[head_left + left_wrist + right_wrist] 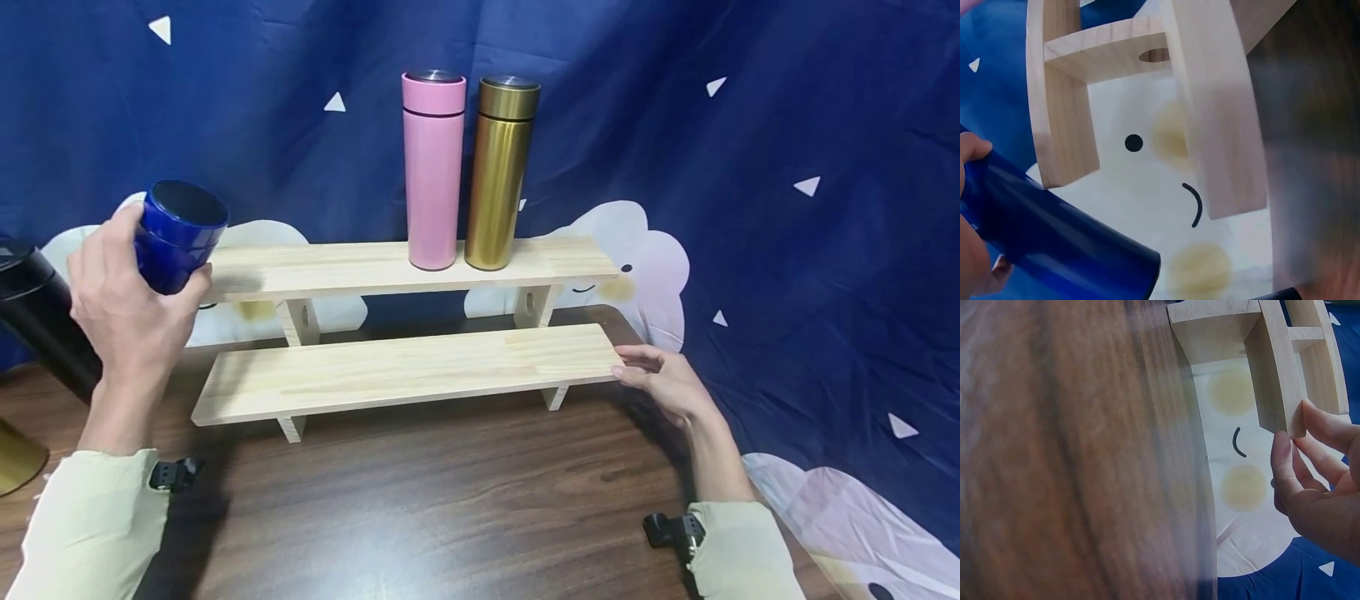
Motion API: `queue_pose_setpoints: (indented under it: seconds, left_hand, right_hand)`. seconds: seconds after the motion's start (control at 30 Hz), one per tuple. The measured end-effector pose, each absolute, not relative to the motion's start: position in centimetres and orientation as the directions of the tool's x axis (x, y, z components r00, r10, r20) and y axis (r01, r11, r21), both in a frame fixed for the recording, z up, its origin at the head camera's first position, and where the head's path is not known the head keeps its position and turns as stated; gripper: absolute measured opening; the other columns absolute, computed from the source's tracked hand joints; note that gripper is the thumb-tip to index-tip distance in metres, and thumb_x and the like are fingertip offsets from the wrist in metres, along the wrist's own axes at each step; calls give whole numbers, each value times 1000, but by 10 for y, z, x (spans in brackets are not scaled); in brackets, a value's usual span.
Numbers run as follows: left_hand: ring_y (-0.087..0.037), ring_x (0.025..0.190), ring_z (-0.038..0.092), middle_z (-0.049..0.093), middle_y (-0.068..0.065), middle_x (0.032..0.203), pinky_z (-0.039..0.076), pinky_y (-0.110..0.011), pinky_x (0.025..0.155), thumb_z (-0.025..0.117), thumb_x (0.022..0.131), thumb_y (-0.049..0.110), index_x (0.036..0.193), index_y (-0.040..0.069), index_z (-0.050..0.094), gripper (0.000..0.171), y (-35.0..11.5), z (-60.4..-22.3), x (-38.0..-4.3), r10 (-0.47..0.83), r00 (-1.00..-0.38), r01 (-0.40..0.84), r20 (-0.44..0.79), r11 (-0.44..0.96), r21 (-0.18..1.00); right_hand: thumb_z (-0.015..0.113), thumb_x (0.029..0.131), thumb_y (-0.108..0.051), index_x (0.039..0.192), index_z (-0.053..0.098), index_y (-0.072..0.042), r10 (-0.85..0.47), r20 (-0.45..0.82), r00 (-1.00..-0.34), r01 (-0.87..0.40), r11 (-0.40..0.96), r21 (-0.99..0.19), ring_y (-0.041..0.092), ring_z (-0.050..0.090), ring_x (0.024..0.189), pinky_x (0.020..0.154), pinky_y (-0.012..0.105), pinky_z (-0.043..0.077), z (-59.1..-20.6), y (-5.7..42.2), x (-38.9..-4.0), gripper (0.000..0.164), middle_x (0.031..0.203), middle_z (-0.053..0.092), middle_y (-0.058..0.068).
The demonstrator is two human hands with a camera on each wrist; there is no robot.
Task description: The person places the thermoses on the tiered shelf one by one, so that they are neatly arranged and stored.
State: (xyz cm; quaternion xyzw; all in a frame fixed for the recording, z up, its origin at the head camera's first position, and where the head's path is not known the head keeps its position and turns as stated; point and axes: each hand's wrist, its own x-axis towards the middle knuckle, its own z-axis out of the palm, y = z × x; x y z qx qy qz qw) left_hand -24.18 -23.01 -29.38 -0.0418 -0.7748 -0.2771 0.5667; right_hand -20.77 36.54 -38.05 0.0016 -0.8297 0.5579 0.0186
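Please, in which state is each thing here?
Pink cylindrical flask: upright, closed, on the pale wooden upper board.
Metallic gold cylindrical flask: upright beside it, closed.
Glossy blue cylindrical flask: tilted, gripped by the left hand.
Black cylindrical flask: looks closed, partly out of view.
Gold cylinder, left edge: mostly out of view.
Pale wooden lower board: right end pinched by the right hand.

Starry-Blue Backdrop Behind a Wood-Grain Table

The background is filled by a dark blue cloth (750,150), hung in soft folds and creases. It is scattered with small white triangles (902,426) and printed with pale clouds (663,275), on which black eyes, curved mouths and yellow cheeks (1243,487) are drawn. The foreground is taken up by a brown table (480,475) with dark streaked grain. A whitish glare (382,533) is thrown on its surface near the front, and shadows are cast at the left.
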Motion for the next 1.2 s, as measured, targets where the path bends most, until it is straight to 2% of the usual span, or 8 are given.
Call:
queue_pose_setpoints:
  seconds: [0.2, 0.37, 0.6, 0.83, 1.07, 1.2]
  left_hand:
    - [-44, 120, 53, 63, -11, 136, 38, -51, 103, 75, 82, 27, 134, 11, 60, 57, -219, -286, -243, -211, -315, 418, 925, 845, 335]
    - [-45, 120, 52, 61, -16, 136, 37, -52, 102, 74, 85, 32, 138, 13, 58, 59, -216, -281, -247, -169, -336, 429, 926, 848, 311]
    - [-46, 121, 49, 58, -20, 136, 37, -54, 98, 73, 87, 32, 143, 17, 54, 61, -211, -277, -249, -113, -380, 427, 918, 859, 282]
    - [-46, 118, 49, 59, -20, 132, 38, -55, 95, 74, 87, 32, 143, 18, 55, 61, -199, -265, -251, -83, -362, 452, 929, 855, 253]
    - [-45, 119, 50, 59, -20, 133, 37, -54, 102, 76, 87, 27, 143, 19, 55, 60, -187, -252, -253, -33, -353, 479, 935, 852, 210]
    - [-45, 119, 50, 59, -20, 133, 38, -54, 101, 77, 87, 25, 144, 19, 55, 61, -181, -245, -254, -15, -350, 483, 937, 854, 194]
  right_hand:
    - [70, 92, -3, 135, 50, 19, 13, 42, -999, -35, 358, -933, 4, 66, 89, 81, 22, 54, -380, 366, -207, 52, 114, 69, 19]
    - [70, 93, -2, 135, 50, 19, 16, 44, -999, -36, 345, -938, 3, 65, 89, 81, 22, 54, -381, 367, -207, 51, 111, 70, 14]
    - [70, 92, -3, 135, 50, 19, 7, 33, -999, -29, 350, -936, 4, 65, 91, 81, 22, 54, -387, 367, -205, 52, 117, 67, 19]
    - [69, 92, -1, 135, 50, 19, -5, 56, -998, -54, 340, -939, 4, 65, 91, 81, 22, 54, -385, 368, -205, 51, 113, 68, 15]
    - [70, 93, -2, 135, 50, 19, -3, 52, -999, -49, 348, -936, 4, 66, 90, 83, 26, 55, -383, 368, -207, 51, 111, 69, 13]
    - [70, 92, -1, 135, 50, 19, -1, 52, -999, -49, 342, -939, 4, 66, 89, 82, 24, 55, -382, 368, -207, 51, 109, 70, 11]
